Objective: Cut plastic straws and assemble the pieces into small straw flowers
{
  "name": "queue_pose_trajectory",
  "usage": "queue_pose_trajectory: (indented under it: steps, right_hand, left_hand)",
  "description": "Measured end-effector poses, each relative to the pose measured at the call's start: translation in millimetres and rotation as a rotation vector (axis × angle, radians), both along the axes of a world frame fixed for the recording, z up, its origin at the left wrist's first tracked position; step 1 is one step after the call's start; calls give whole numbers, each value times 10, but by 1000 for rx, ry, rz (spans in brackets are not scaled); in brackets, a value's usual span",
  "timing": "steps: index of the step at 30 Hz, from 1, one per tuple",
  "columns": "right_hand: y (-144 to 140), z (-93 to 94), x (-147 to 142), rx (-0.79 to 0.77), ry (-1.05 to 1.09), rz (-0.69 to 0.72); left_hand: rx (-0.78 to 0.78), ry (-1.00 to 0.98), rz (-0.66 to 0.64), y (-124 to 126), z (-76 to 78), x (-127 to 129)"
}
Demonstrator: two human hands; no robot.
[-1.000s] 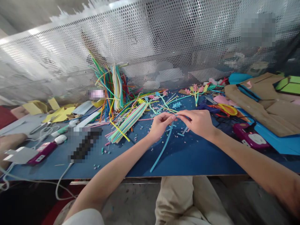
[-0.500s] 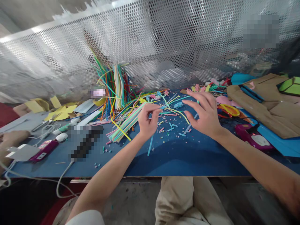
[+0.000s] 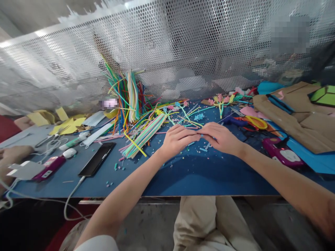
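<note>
My left hand [image 3: 180,139] and my right hand [image 3: 222,139] meet over the middle of the table, fingertips pinched together. Between them a speck of light blue pipe cleaner [image 3: 202,135] shows; the fingers hide the rest. Just behind lie a frilly blue pipe-cleaner piece [image 3: 199,116] and a branched stem [image 3: 220,108] with pink and yellow tips. To the left of my left hand rests a bundle of pastel pipe cleaners [image 3: 145,136]. Small cut bits are scattered below and around both hands.
A thick upright bunch of coloured pipe cleaners [image 3: 132,97] stands by the perforated metal screen [image 3: 183,45]. At left are a phone [image 3: 97,159] on a cable, a purple power strip [image 3: 49,168] and another person's hand [image 3: 17,153]. Yellow-handled scissors [image 3: 256,122] and cardboard [image 3: 309,118] lie right.
My right hand has come down and left from open and apart, closing its fingers against my left hand's. My left hand has shifted right; the blue stem hanging below it is now hidden.
</note>
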State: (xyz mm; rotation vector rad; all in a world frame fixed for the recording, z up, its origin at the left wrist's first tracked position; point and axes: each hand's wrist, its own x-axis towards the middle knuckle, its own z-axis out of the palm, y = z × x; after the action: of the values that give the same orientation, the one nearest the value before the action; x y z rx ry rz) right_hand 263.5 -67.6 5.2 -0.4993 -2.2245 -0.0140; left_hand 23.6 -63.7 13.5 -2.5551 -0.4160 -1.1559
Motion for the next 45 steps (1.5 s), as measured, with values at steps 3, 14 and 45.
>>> queue_pose_trajectory:
  steps: [3,14,45]
  right_hand:
    - [-17,-4,-7,-29,47,50]
    - [-152,144,-33,-109,67,48]
    - [-193,42,-149,199,252,-291]
  left_hand:
    - [-85,-110,-82,12,-97,55]
    - [-136,-227,-71,-49,-134,120]
    - [-281,-416,71,-204,-67,269]
